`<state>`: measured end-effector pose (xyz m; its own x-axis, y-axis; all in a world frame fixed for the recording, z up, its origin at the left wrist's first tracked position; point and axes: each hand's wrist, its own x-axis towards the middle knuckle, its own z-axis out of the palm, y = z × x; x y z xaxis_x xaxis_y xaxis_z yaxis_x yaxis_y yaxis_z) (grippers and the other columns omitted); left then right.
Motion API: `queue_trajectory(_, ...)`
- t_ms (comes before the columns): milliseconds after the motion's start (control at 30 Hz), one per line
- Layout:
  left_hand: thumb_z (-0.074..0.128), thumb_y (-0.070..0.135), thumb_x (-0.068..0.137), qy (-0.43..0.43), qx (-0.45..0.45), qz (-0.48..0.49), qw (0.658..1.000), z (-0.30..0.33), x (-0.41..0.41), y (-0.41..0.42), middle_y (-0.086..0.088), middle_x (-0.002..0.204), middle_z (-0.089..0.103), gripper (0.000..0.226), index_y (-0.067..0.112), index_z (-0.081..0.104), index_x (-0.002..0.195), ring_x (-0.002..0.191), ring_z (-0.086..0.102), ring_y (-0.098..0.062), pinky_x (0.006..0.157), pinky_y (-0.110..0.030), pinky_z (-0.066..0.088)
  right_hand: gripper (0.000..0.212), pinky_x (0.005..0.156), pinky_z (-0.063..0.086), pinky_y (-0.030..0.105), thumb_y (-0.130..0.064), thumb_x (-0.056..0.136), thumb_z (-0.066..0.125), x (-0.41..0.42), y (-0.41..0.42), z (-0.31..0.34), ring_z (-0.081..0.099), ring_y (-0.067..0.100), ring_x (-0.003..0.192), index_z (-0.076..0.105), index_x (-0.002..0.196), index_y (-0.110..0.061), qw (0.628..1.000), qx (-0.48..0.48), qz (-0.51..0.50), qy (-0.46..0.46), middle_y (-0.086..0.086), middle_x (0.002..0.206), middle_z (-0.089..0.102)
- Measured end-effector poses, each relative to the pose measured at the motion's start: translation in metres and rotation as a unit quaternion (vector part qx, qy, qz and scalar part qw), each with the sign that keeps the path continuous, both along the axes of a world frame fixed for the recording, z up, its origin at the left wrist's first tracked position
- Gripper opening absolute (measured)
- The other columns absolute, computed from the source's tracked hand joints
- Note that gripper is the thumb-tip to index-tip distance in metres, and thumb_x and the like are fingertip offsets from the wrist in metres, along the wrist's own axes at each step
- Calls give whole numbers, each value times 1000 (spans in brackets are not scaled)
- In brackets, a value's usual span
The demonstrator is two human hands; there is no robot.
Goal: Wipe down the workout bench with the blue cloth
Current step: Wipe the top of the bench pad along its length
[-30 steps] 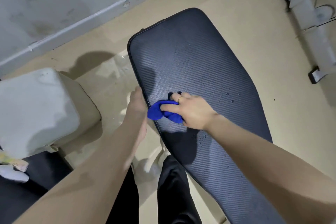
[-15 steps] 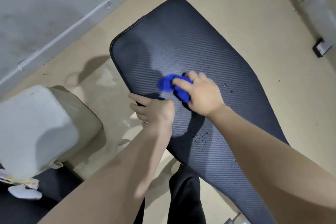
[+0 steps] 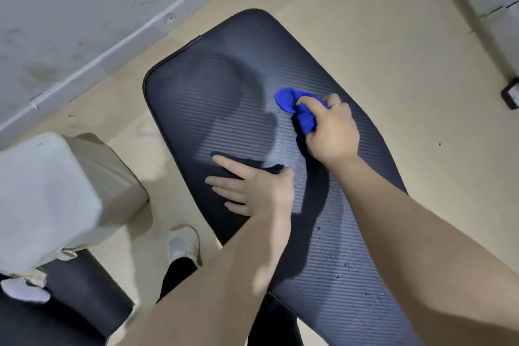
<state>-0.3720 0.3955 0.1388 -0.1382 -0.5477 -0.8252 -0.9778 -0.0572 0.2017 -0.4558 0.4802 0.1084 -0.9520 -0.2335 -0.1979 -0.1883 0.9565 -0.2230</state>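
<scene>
Bench surface (image 3: 224,98) long axis toward wall; right hand (image 3: 332,132) clutching bunched blue cloth (image 3: 295,107) on it, left hand (image 3: 252,191) flat beside.

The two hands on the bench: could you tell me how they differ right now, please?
The right hand grips the bunched blue cloth; the left hand holds nothing. The right hand's fingers are curled, the left hand's are straight and spread flat. The right hand wears a ring; none shows on the left. Both are on the bench pad.
</scene>
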Motion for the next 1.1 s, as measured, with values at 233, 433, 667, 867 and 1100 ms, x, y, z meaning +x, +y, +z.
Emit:
queue_trajectory(233, 80, 55, 59, -51, -11, -32, 998, -7, -10, 13, -23, 150, -35, 145, 11, -28, 145, 144, -26, -30, 117, -50, -4, 51, 53, 47, 34, -17, 64, 74, 56, 45, 6, 56, 33, 76, 53, 108, -31, 987, -40, 150, -45, 8, 96, 57)
queue_trajectory(433, 80, 63, 49, -98, -29, -41, 994, -19, -25, 17, -25, 149, -34, 156, 8, -32, 143, 143, -26, -34, 115, -55, -7, 40, 64, 43, 36, -10, 69, 61, -44, 40, -12, 53, 36, 78, 64, 105, -25, 995, -28, 79, 52, 13, 98, 58)
queue_trajectory(667, 77, 67, 53, -119, -8, -76, 990, -11, -26, 16, -27, 146, -39, 155, 8, -37, 140, 142, -29, -37, 115, -56, -7, 35, 58, 52, 38, -9, 63, 68, 11, 87, -12, 56, 35, 66, 67, 96, -21, 986, -85, 146, -2, 13, 88, 59)
queue_trajectory(867, 72, 73, 50, -144, -4, -85, 986, -14, -31, 15, -26, 147, -38, 156, 7, -38, 139, 142, -28, -38, 114, -57, -5, 36, 61, 43, 36, -8, 70, 65, -61, 96, -13, 54, 38, 75, 66, 102, -22, 989, -44, 135, 36, 14, 96, 60)
queue_trajectory(1100, 72, 75, 49, -151, 1, -94, 984, -9, -31, 15, -26, 146, -39, 157, 7, -39, 138, 141, -28, -38, 114, -58, -4, 42, 58, 44, 31, -14, 71, 56, -2, 72, -1, 54, 32, 80, 58, 111, -28, 984, -86, 133, -82, 9, 103, 49)
